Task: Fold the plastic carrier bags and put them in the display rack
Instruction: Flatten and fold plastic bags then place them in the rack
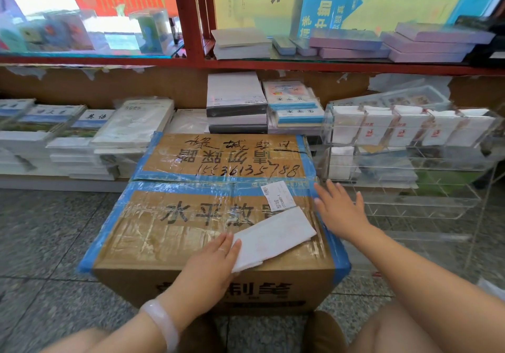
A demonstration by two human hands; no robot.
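A white plastic carrier bag (274, 236), folded into a long flat strip, lies slantwise on top of a taped cardboard box (191, 216). My left hand (216, 259) presses its near end with straight fingers. My right hand (337, 206) hovers open over the box's right edge, just beyond the bag's far end, fingers spread and touching nothing that I can make out. To the right stands a clear acrylic display rack (410, 144); its top row holds several folded white bags (371, 127) with red print.
Stacks of books and paper packs (235, 101) line a low shelf behind the box. Above is a red-framed glass cabinet (188, 24). The rack's lower tiers (415, 202) look see-through. Speckled floor tiles surround the box; my knees are at the bottom edge.
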